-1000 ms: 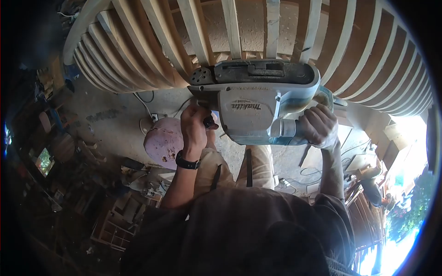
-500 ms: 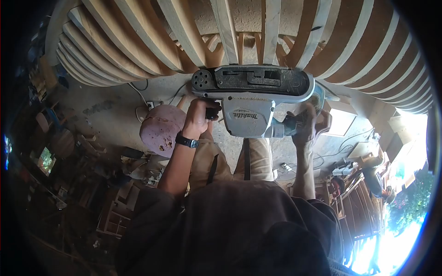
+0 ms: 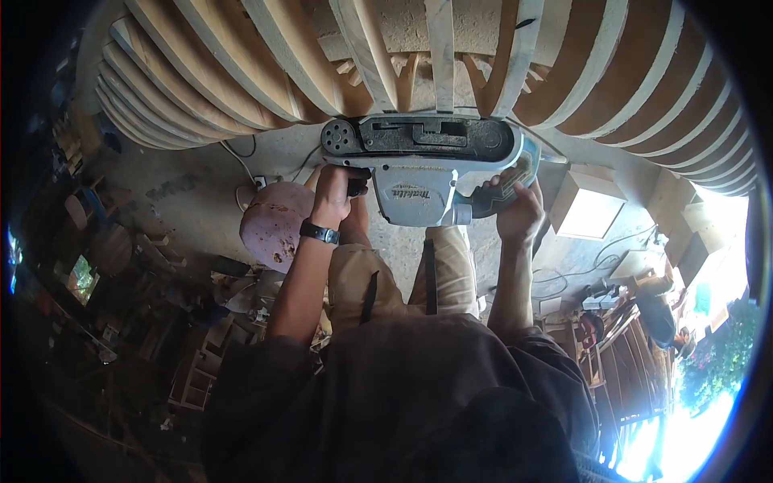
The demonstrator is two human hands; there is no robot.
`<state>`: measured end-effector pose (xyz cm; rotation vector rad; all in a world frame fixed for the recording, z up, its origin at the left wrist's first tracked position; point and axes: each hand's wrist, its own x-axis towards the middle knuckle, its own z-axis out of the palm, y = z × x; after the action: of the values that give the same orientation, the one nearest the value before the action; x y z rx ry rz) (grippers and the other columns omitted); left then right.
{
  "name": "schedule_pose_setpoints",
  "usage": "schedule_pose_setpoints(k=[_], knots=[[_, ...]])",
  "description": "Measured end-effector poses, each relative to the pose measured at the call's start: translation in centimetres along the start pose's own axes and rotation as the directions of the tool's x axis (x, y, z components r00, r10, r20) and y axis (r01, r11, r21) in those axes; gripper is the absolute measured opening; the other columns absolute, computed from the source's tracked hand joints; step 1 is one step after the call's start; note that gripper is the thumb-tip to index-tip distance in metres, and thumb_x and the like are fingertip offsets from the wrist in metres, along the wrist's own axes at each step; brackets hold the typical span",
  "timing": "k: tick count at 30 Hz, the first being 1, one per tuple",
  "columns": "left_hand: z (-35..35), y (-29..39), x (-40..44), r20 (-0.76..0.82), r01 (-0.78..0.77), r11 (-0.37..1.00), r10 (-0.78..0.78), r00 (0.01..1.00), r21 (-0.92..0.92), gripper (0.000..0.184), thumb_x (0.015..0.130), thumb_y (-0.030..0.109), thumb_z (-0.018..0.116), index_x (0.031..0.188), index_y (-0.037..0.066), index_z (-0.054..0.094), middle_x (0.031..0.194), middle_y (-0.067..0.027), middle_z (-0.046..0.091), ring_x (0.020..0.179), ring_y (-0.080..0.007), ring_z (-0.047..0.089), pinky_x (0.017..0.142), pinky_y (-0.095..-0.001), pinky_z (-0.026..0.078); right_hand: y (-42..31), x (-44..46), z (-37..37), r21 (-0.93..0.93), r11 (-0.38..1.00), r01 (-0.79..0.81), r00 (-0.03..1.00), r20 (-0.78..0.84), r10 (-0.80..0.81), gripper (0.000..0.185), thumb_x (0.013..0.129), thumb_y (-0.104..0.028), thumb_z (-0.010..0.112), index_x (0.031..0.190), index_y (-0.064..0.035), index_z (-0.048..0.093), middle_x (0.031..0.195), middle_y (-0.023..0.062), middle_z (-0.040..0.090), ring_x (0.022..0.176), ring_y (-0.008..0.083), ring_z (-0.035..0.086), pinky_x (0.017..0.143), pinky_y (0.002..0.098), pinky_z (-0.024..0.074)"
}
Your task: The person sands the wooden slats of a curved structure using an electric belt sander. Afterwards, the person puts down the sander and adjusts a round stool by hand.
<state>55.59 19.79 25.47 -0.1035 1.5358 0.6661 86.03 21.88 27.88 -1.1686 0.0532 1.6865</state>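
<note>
A grey-and-black Makita belt sander (image 3: 415, 189) is held crosswise in front of me, its belt side up against the lower ends of pale, curved wooden slats (image 3: 441, 60). My left hand (image 3: 332, 197), with a dark band on its wrist, is closed around the black front grip at the sander's left end. At the right end, my right hand (image 3: 522, 211) is wrapped around the dark rear handle (image 3: 488, 198). Where the belt meets the wood is partly hidden by the sander's housing.
A pinkish round stool-like block (image 3: 278, 221) stands on the floor left of my legs. To the right are a pale box (image 3: 592, 201) and loose cables (image 3: 620, 256). Dark wooden pieces and clutter lie at lower left; more wood and a bright opening are at right.
The sander and both hands have shifted slightly left and up in view. My right hand, blurred with fingers partly spread before, is now closed around the rear handle. The slats also appear shifted left.
</note>
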Motion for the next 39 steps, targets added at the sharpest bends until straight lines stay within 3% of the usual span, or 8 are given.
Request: schedule_pose_setpoints(k=[22,23,25,26,27,36,37,39], knots=[[3.1,-7.2,-0.5,-0.003,-0.136,0.847,0.161,0.987,0.514,0.021,0.084,0.015,0.056,0.1,0.003,0.061,0.09,-0.0066,0.065,0.07,-0.0126,0.061,0.061,-0.0255,0.049,-0.9,1.5,-6.5,-0.29,0.956,-0.049,0.934,-0.352,-0.058,0.013,0.078,-0.002,0.057,0.091,-0.0024,0.058,0.069,0.0061,0.059,0.051,0.0143,0.054,0.049,0.0271,0.0475],[2.3,-8.1,-0.9,0.256,-0.45,0.311,0.505,0.824,0.837,0.022,0.083,0.017,0.057,0.1,0.005,0.061,0.088,-0.0074,0.066,0.069,-0.0144,0.062,0.06,-0.0264,0.049,-1.0,1.0,-7.2,-0.297,0.953,-0.055,0.93,-0.362,-0.059,0.013,0.079,-0.003,0.058,0.092,-0.0028,0.058,0.068,0.0057,0.058,0.051,0.0143,0.054,0.048,0.0269,0.0471],[0.9,-11.1,-0.9,0.328,-0.413,0.117,0.434,0.839,0.903,0.022,0.083,0.023,0.059,0.098,0.007,0.061,0.082,-0.009,0.066,0.065,-0.0174,0.063,0.058,-0.0286,0.049,-0.7,-0.3,-7.6,-0.339,0.935,-0.108,0.914,-0.403,-0.04,0.013,0.079,-0.004,0.058,0.091,-0.0034,0.058,0.067,0.0054,0.058,0.05,0.0143,0.055,0.047,0.0268,0.0466],[0.8,-13.1,-0.5,0.104,-0.166,0.567,0.141,0.985,0.807,0.023,0.083,0.026,0.059,0.096,0.008,0.061,0.078,-0.0099,0.065,0.063,-0.0187,0.063,0.056,-0.0298,0.049,-0.7,-0.9,-7.8,-0.37,0.916,-0.152,0.901,-0.433,-0.026,0.013,0.078,-0.004,0.057,0.091,-0.0036,0.058,0.066,0.0054,0.058,0.05,0.0144,0.055,0.046,0.0269,0.0464],[0.2,-15.0,-0.9,0.164,-0.347,0.5,0.373,0.913,0.793,0.026,0.081,0.031,0.057,0.067,0.01,0.062,0.054,-0.006,0.058,0.055,-0.0232,0.06,0.052,-0.037,0.046,-0.4,-1.5,-8.3,-0.407,0.899,-0.161,0.909,-0.415,-0.025,0.013,0.078,-0.005,0.057,0.09,-0.0032,0.058,0.065,0.0056,0.058,0.05,0.0146,0.055,0.046,0.027,0.0463],[-7.9,-20.0,-4.0,0.289,-0.382,0.168,0.405,0.867,0.909,0.013,0.077,0.023,0.057,0.072,0.015,0.066,0.066,-0.0062,0.064,0.063,-0.0239,0.063,0.056,-0.0371,0.048,6.1,-6.0,-8.8,-0.559,0.79,-0.253,0.941,-0.331,0.067,0.015,0.077,-0.013,0.058,0.085,0.0,0.059,0.063,0.0089,0.056,0.056,0.0194,0.057,0.053,0.0309,0.0493],[-9.8,-20.8,-3.4,0.447,-0.463,-0.119,0.548,0.707,0.878,0.013,0.077,0.023,0.057,0.073,0.014,0.066,0.066,-0.0065,0.064,0.062,-0.0239,0.063,0.055,-0.0359,0.048,7.4,-6.6,-8.1,-0.538,0.805,-0.248,0.941,-0.333,0.068,0.015,0.078,-0.013,0.058,0.085,0.0001,0.059,0.063,0.0088,0.056,0.055,0.0195,0.057,0.053,0.0311,0.0496],[-13.6,-22.9,-2.4,0.31,-0.464,0.189,0.525,0.793,0.866,0.013,0.077,0.023,0.058,0.074,0.013,0.066,0.067,-0.0067,0.064,0.061,-0.0234,0.062,0.055,-0.0359,0.048,9.9,-7.6,-7.2,-0.503,0.828,-0.247,0.942,-0.327,0.082,0.016,0.078,-0.014,0.06,0.085,0.0002,0.06,0.064,0.0081,0.056,0.055,0.0196,0.057,0.053,0.0316,0.0505]])
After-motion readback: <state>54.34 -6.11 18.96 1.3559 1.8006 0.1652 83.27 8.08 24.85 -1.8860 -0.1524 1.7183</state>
